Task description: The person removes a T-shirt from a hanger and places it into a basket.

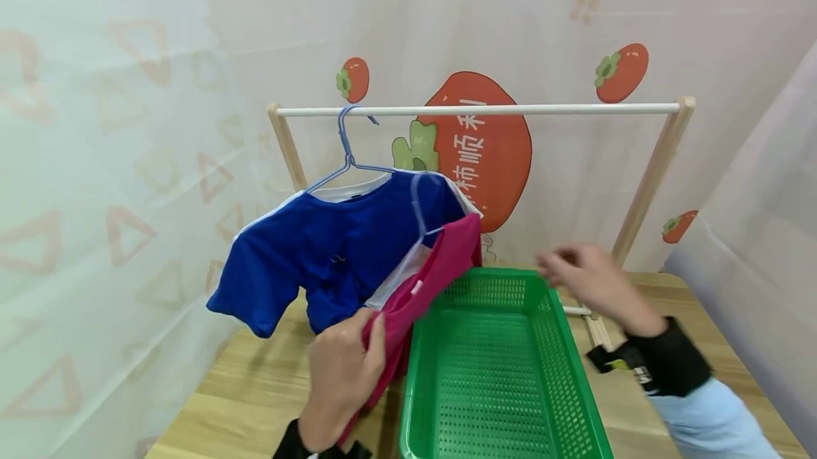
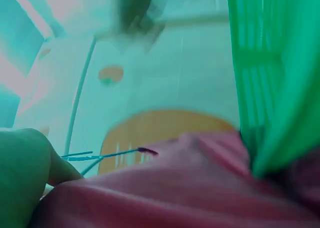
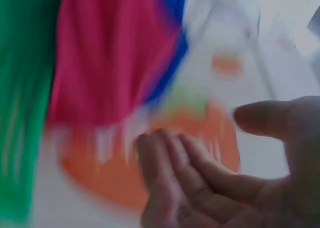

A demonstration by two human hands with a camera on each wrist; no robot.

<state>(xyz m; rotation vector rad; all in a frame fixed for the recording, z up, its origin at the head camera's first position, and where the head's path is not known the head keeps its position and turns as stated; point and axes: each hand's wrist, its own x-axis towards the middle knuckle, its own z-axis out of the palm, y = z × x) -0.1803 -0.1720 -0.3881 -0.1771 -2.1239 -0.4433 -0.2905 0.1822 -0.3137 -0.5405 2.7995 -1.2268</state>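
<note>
My left hand point(image 1: 345, 367) pinches the edge of a pink garment point(image 1: 447, 253) between thumb and fingers. A light blue hanger point(image 1: 416, 205) sticks out of the garment's neck, its hook overlapping the blue shirt behind in the head view. That blue shirt with white trim point(image 1: 376, 232) hangs on a blue hanger point(image 1: 345, 134) from the white rail. My right hand point(image 1: 593, 281), blurred, hovers over the far right corner of the green basket. In the right wrist view its fingers point(image 3: 200, 175) are slightly bent, thumb apart, holding nothing.
A green plastic basket point(image 1: 488, 374) stands on the wooden table point(image 1: 236, 402), right beside the pink garment. Behind it rises a rack with a white rail point(image 1: 574, 109) and wooden posts point(image 1: 652, 182). A printed curtain point(image 1: 734, 33) hangs behind.
</note>
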